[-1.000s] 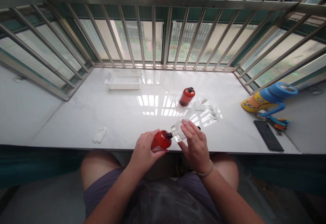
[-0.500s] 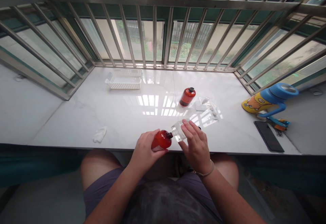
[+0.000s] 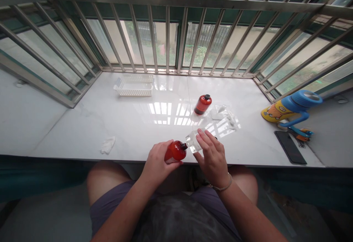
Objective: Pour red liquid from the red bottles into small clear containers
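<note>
My left hand is wrapped round a red bottle, tilted to the right with its dark open neck facing the other container. In my right hand is a clear glass bottle, lying on its side with its mouth turned left. The two mouths meet or nearly meet; whether they touch I cannot tell. Both bottles are over the front edge of the white tabletop. Any liquid passing between them is too small to make out. My right fingers cover much of the glass bottle.
A second red bottle with a black cap stands behind my hands, beside clear plastic packaging. A white basket sits back left, a crumpled tissue front left. To the right are a blue-yellow flask, a phone and keys.
Hardly anything differs. Both hands keep the bottles mouth to mouth, and the view has shifted very slightly.
</note>
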`<state>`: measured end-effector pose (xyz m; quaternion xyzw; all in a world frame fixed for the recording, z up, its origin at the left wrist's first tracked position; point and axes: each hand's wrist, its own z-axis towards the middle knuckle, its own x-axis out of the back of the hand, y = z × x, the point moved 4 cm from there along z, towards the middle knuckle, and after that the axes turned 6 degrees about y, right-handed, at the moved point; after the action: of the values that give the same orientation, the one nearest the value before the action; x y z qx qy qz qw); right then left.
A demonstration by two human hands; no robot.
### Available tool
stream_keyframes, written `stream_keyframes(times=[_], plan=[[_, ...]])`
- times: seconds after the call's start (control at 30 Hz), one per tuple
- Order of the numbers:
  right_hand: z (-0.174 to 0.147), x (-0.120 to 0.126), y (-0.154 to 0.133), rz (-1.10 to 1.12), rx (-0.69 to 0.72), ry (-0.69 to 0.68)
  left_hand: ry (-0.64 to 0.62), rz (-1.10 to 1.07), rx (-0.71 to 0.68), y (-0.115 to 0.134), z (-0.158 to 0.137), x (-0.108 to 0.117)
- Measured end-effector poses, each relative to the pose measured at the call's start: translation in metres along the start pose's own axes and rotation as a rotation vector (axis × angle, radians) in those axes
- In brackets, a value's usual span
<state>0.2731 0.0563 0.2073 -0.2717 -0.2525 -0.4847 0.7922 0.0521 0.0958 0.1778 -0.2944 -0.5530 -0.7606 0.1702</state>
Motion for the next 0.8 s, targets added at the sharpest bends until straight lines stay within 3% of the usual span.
stream_keyframes(times=[0.8], plan=[[-0.0001, 0.0019, -0.0015, -0.006, 0.002, -0.005, 0.0, -0.014, 0.02, -0.0003, -0.0018, -0.0045]])
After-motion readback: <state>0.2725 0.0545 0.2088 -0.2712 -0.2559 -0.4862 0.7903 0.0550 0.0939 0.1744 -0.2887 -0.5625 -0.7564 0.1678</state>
